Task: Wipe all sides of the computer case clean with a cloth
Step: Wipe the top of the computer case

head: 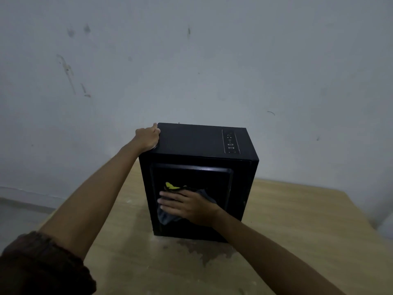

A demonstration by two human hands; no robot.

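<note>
Standing upright on a pale wood-grain counter [297,220], the black box-shaped computer case [197,141] shows only its top and near side panel. The left hand [148,138] grips the top's far left corner, fingers curled over the edge and partly hidden. The right hand [189,206] presses a crumpled grey cloth [168,217] with a yellow patch against the recessed side panel, fingers straight. A strip of small ports [231,142] on the top is too dim to read. A dark wet stain [204,250] marks the counter just before the case.
</note>
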